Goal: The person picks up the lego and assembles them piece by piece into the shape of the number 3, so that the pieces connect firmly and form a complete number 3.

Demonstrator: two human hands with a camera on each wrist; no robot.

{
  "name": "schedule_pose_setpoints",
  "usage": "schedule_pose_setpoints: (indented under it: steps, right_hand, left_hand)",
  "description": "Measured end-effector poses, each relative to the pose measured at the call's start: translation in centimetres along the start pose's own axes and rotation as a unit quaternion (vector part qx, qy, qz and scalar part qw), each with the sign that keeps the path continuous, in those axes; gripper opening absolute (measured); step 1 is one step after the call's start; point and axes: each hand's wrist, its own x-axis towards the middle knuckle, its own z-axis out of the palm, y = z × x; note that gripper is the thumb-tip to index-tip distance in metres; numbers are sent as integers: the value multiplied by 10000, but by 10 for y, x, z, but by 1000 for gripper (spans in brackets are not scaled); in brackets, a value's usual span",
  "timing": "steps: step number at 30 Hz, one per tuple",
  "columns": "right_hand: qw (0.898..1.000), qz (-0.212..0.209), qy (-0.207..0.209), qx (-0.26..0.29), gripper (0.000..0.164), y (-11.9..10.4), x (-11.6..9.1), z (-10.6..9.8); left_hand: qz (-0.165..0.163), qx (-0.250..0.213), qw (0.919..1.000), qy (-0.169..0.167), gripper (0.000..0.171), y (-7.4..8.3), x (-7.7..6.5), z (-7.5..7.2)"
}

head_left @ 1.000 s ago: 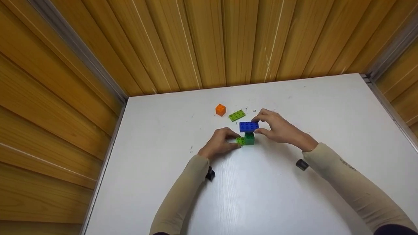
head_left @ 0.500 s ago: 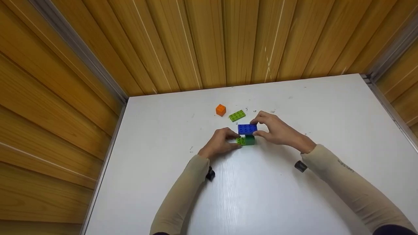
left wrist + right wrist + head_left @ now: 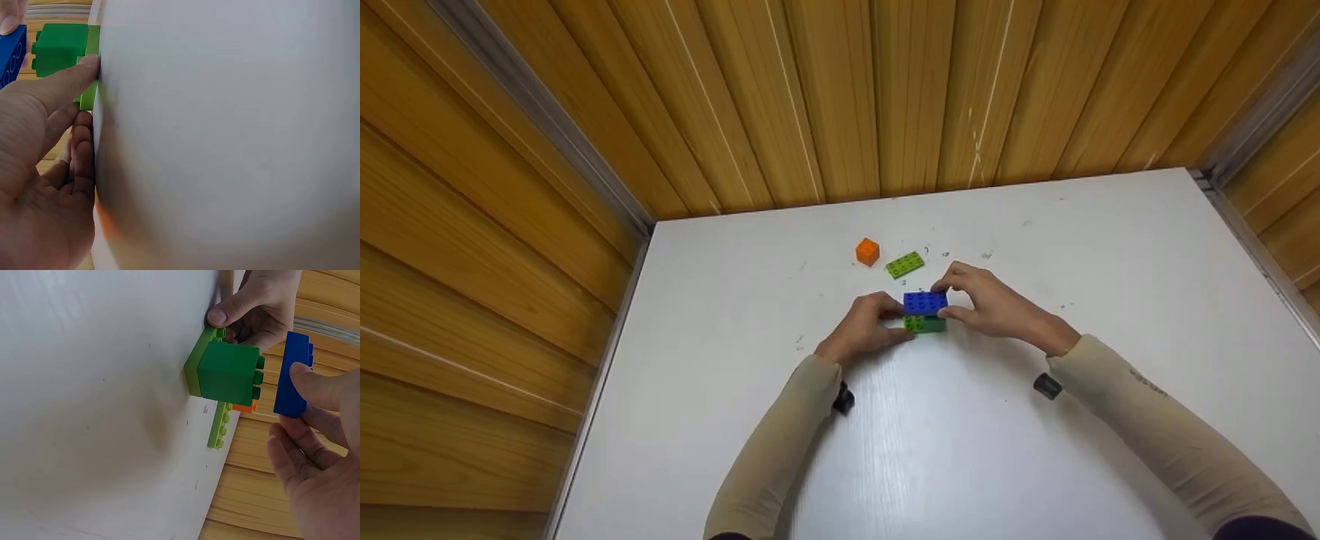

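A blue toy brick (image 3: 925, 303) with two rows of studs is pinched between thumb and fingers of my right hand (image 3: 990, 304). It hovers above a green brick (image 3: 228, 373), with a gap between them in the right wrist view. That green brick sits at one end of a light green plate (image 3: 194, 371) lying on the table. My left hand (image 3: 868, 328) pinches the plate's other end, its thumb (image 3: 87, 64) along the near side. From the head view the blue brick covers much of the green one.
Behind the hands, an orange brick (image 3: 868, 253) and a second light green plate (image 3: 904, 265) lie on the white table (image 3: 720, 300). Wooden panel walls (image 3: 840, 97) rise at the table's back and left edges.
My right hand has brought the blue brick a little left and toward me, so it now overlaps the green brick more. The left hand has stayed in place on the plate.
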Motion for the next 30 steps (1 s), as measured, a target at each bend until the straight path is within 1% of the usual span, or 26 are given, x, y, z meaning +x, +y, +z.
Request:
schedule_pose_setpoints:
  steps: [6, 9, 21, 30]
  right_hand:
    - [9998, -190, 52, -35, 35, 3, -1, 2]
    - [9997, -239, 47, -32, 35, 4, -1, 3]
    - [10000, -6, -53, -24, 36, 4, 0, 4]
    - [9999, 80, -31, -121, 37, 5, -1, 8]
  left_hand:
    - [47, 122, 9999, 37, 37, 1, 0, -1]
    - [18, 159, 9998, 67, 37, 1, 0, -1]
    - [-211, -2, 9998, 46, 36, 3, -1, -1]
    - [-178, -40, 9998, 49, 35, 2, -1, 0]
